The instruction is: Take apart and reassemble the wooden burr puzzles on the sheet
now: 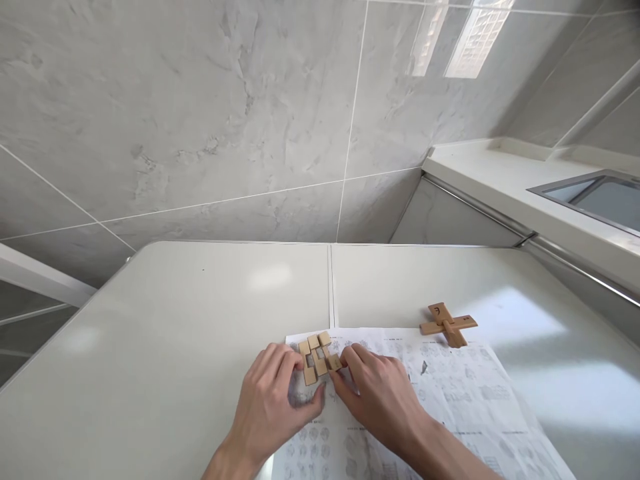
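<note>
Pale-tan, square-edged, notched wooden pieces (321, 367) lie side by side at the lower centre of the frame, their notches leaving gaps between raised blocks, on a white printed paper sheet (470, 387). The left hand (273, 390) touches their left edge, thumb spread away; the right hand (377, 383) pinches the rightmost block.

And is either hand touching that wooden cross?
No, the wooden cross lies apart, while the left hand and right hand are at the small wooden blocks.
</note>
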The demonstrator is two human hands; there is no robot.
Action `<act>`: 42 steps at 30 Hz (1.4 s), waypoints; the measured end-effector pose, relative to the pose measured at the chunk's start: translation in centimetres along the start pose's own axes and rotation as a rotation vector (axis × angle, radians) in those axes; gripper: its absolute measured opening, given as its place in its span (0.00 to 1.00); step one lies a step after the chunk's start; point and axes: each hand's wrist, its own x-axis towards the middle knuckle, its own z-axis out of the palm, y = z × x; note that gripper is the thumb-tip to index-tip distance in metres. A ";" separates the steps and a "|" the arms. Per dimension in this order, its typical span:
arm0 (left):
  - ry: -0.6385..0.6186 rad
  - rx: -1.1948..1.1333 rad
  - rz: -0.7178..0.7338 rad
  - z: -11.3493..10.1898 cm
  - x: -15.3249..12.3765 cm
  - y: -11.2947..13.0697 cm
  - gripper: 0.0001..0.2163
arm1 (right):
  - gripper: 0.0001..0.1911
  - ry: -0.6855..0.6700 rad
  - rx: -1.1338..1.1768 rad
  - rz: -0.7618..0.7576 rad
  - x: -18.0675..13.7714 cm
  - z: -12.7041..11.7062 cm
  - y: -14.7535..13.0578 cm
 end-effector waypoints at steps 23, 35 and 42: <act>-0.166 -0.081 0.007 1.5 0.2 -1.1 0.21 | 0.16 -0.288 0.555 0.179 -7.0 -3.8 8.3; -0.139 0.016 -0.120 1.9 0.4 -1.5 0.19 | 0.19 -0.167 0.882 0.256 -6.9 -3.7 9.5; -0.050 0.039 -0.034 1.2 1.4 0.8 0.27 | 0.23 -0.088 0.966 0.300 -6.9 -3.6 9.9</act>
